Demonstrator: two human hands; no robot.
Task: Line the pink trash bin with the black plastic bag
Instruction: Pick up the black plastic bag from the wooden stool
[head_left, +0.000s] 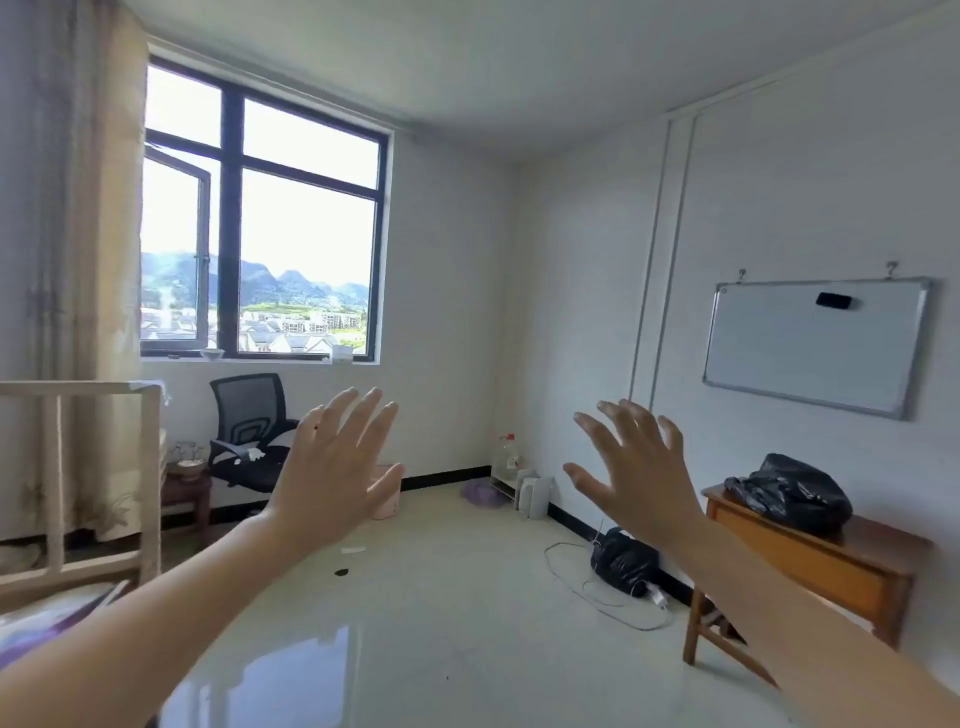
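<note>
My left hand (332, 467) and my right hand (636, 478) are both raised in front of me, fingers spread, holding nothing. The pink trash bin (387, 501) stands on the floor by the far wall under the window, mostly hidden behind my left hand. A crumpled black plastic bag (792, 491) lies on the wooden table (831, 564) at the right wall, to the right of my right hand. Another black bag (623, 561) sits on the floor near the table.
A black office chair (249, 431) stands under the window. A bed frame (78, 483) is at the left. White cables (592, 592) trail on the glossy floor by the right wall. A whiteboard (815, 343) hangs above the table. A purple object (480, 491) and white racks (532, 493) sit in the corner.
</note>
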